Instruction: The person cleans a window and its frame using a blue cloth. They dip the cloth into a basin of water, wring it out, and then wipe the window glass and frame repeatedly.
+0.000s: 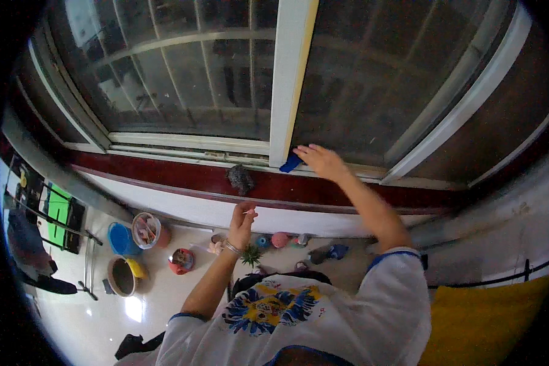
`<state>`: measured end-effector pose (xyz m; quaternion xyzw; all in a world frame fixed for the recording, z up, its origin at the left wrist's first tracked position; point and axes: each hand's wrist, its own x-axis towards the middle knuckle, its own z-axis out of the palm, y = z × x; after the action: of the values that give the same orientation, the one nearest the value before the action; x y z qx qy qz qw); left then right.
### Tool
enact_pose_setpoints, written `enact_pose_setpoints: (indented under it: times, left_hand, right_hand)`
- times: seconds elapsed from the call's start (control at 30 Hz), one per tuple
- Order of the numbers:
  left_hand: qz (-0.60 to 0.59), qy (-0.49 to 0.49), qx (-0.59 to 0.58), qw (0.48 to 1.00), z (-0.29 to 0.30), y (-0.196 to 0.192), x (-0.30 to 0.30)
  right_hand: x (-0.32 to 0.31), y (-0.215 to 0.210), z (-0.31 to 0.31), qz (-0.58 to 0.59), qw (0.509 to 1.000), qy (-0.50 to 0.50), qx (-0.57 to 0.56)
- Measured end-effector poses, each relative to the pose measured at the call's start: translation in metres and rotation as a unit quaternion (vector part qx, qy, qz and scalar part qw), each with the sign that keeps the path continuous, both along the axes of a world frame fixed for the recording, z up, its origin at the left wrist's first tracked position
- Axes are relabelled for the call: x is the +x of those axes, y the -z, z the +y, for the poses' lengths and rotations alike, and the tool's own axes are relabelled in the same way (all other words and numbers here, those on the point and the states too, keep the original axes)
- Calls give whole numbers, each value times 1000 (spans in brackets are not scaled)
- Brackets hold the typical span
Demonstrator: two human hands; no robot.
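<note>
While our right arm is stretched far forward and a little inward, its elbow nearly straight, our right hand lies palm down at the foot of the white window post. Its fingers point to the left, rather straight and close together, over the upper edge of a blue cloth. This cloth sits in the window's lower corner, beside the post; whether our fingers are clamped on it or only rest on it, we cannot tell.

Our left arm is bent less far forward, and the left hand is raised in front of the dark red sill, with a bracelet at the wrist. Its fingers are curled toward the thumb; if they pinch something small, we cannot tell. Above this hand, a dark grey scrubber lies on the sill, apart from both hands.

On the floor at our left, we see a blue bucket and, just beside it, a pale tub with mixed small things inside. Nearer to us, a round bucket contains something dark, and a yellow cloth hangs at its rim. A red container also has things inside, too small to name.
</note>
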<state>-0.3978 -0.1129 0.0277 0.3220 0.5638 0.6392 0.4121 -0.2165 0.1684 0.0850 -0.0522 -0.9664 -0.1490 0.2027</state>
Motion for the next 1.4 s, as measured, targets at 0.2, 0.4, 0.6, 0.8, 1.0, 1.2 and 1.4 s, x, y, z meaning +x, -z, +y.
enact_pose_setpoints:
  times: [0.2,0.4,0.6,0.8,1.0,1.2,1.4]
  left_hand:
    - [31,-34,13,999,4,17,19]
    - [32,-55,37,997,32,3,59]
    - [63,-90,-6,994,19,5,69]
    - [42,-110,-36,992,9,27,78]
    - [79,-113,-18,990,8,30,77]
    - [117,-145,-33,982,-21,53,55]
    - [115,-96,-34,988,-3,30,60]
  right_hand:
    - [0,-267,31,322,867,96,368]
    - [-16,-236,34,412,905,73,80]
    - [45,-24,22,237,957,50,159]
    - [-7,35,-24,226,954,31,-194]
    - [-6,60,-28,132,985,62,-94]
    - [64,50,-24,131,957,221,-133]
    - [-32,54,-49,156,964,144,-157]
